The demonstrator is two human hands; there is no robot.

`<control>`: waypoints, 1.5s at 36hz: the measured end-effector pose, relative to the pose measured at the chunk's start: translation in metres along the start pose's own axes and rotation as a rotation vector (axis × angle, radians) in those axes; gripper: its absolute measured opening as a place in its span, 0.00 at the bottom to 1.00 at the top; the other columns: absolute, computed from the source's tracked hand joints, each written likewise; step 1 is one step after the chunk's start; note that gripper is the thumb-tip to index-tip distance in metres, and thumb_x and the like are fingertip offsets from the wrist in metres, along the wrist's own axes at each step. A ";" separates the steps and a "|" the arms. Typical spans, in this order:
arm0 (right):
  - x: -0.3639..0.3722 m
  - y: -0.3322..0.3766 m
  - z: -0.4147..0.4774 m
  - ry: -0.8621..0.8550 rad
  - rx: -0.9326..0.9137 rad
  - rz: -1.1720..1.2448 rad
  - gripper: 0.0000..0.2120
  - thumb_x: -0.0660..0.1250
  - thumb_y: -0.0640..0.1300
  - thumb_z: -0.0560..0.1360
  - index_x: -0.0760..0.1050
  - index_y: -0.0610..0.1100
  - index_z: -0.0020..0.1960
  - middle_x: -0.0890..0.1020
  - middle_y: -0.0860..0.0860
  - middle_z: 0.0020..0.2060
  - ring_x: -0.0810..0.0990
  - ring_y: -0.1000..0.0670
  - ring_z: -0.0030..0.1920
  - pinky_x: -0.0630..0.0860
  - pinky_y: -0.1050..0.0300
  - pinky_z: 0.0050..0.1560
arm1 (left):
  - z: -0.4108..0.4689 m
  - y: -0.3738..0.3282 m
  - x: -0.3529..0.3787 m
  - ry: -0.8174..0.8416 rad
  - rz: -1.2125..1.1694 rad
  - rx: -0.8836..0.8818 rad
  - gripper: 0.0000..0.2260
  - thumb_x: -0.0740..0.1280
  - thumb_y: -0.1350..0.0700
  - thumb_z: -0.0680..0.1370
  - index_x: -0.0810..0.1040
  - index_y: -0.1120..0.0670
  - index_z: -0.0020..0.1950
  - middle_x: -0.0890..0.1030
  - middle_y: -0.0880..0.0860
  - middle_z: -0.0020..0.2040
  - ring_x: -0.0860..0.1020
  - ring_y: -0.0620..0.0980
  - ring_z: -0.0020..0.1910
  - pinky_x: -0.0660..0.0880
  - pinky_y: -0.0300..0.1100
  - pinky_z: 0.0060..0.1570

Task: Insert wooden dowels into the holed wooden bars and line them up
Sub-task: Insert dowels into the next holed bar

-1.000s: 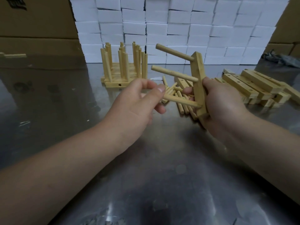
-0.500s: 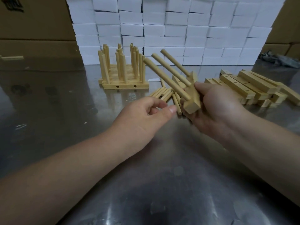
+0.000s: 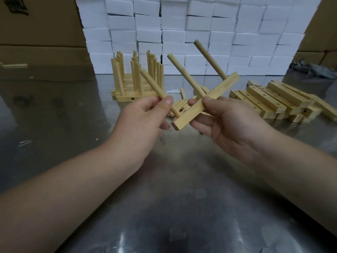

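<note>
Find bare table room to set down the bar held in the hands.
Free: the table near the arms, and left of the finished bars. Crowded: loose dowels behind the hands, and the bar pile on the right.

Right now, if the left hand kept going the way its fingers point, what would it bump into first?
Probably the wooden bar held by the right hand. The left hand pinches a dowel already at the bar's near end, though depth is unclear.

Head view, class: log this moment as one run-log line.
left hand: grip on third dowel | right hand: holding bar | bar: two dowels seated | finished bars: lined up behind
</note>
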State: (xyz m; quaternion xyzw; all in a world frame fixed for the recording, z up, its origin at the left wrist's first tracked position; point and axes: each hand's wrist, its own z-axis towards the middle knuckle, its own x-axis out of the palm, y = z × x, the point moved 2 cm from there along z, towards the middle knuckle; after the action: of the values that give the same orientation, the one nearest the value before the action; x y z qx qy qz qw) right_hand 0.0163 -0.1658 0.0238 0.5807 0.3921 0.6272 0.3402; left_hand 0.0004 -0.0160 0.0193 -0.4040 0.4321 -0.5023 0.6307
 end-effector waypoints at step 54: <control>-0.008 0.014 -0.002 -0.246 -0.169 -0.170 0.13 0.56 0.46 0.80 0.75 0.43 0.43 0.78 0.53 0.29 0.71 0.56 0.24 0.70 0.64 0.25 | -0.012 -0.010 0.002 0.245 0.654 0.350 0.20 0.54 0.47 0.72 0.76 0.39 0.60 0.73 0.44 0.38 0.71 0.41 0.40 0.68 0.40 0.37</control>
State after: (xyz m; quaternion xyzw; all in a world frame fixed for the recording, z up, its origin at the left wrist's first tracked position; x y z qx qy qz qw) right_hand 0.0152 -0.1795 0.0326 0.5872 0.3410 0.5510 0.4852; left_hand -0.0133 -0.0207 0.0244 -0.0683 0.5179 -0.3853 0.7607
